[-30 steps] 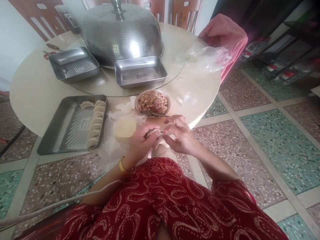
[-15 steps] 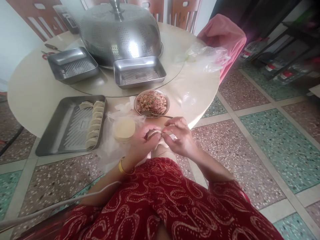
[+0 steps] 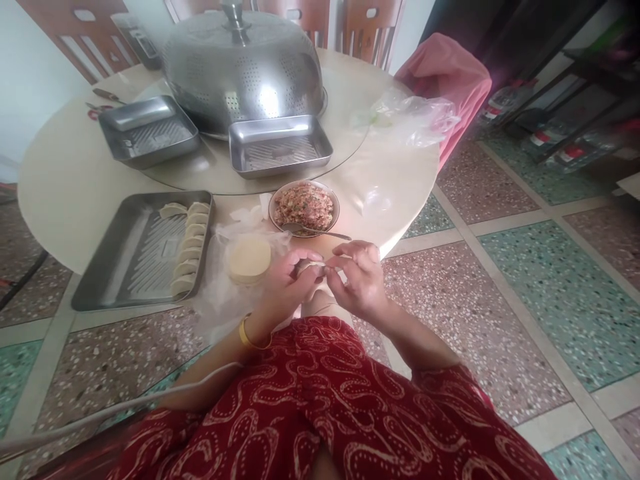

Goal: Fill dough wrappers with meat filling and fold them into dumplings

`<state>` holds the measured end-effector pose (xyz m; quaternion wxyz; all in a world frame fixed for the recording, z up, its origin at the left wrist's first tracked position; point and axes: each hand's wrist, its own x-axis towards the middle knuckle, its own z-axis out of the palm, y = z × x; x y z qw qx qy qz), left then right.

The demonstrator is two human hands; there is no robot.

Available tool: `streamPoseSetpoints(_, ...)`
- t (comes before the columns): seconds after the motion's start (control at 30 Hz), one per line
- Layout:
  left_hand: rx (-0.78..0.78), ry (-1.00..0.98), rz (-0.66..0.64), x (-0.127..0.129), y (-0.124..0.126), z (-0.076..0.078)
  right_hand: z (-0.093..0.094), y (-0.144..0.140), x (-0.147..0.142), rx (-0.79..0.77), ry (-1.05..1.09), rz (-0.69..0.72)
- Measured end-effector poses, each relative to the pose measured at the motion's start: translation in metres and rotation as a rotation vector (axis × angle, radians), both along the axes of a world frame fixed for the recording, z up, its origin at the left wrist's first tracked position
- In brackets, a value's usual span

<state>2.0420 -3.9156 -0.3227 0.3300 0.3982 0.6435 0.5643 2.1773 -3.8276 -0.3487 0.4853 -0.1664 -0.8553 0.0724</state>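
Dumpling dough [image 3: 312,267] sits between the person's two hands, just in front of the table's near edge as the camera sees it and close to the bowl of filling. The left hand [image 3: 286,283] grips it, fingers curled behind and thumb in front; the right hand [image 3: 357,277] has thumb and forefinger pinched together at its right edge. Fingers cover much of the dough, so how far it is sealed cannot be told. A yellow bracelet [image 3: 250,335] circles the left wrist.

Beyond the hands, the bowl [image 3: 337,217] stands on the round table [image 3: 60,173], heaped with pinkish minced filling [image 3: 305,203]. A spoon [image 3: 333,233] rests across its near side, handle pointing right. Left of the bowl, a stack of round wrappers [image 3: 250,257] lies on thin plastic [image 3: 217,293]. Farther left is a large metal tray [image 3: 120,257], where finished dumplings [image 3: 189,253] line up along the right wall, one more lying beside the far end of the row.

Behind these stand two smaller trays [image 3: 281,159] and a perforated metal dome [image 3: 245,73]. Crumpled clear plastic [image 3: 417,120] lies toward the right, near pink cloth [image 3: 445,73].
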Motion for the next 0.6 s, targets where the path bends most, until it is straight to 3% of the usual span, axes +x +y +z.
streamPoseSetpoints(0.2, 0.009, -0.037, -0.079, 0.000, -0.001, 0.002, -0.011, -0.001, -0.003, -0.009, 0.037, -0.029)
streamPoseSetpoints(0.3, 0.005, -0.039, -0.054, -0.002, -0.002, 0.000, -0.012, 0.002, -0.003, -0.158, 0.074, 0.043)
streamPoseSetpoints(0.37, 0.000, 0.014, -0.069, -0.005, -0.003, 0.000, -0.008, 0.005, -0.003, -0.485, 0.154, 0.148)
streamPoseSetpoints(0.43, -0.014, 0.127, -0.180, -0.010, -0.004, 0.001, -0.003, 0.005, -0.004, -0.963, 0.229, 0.319)
streamPoseSetpoints(0.53, -0.034, 0.411, -0.497, -0.016, -0.003, 0.008, 0.003, -0.004, -0.010, -1.629, 0.260, 0.636)
streamPoseSetpoints(0.6, -0.031, 0.597, -0.704, -0.018, 0.000, 0.014, 0.005, -0.012, -0.015, -1.889, 0.314, 0.796)
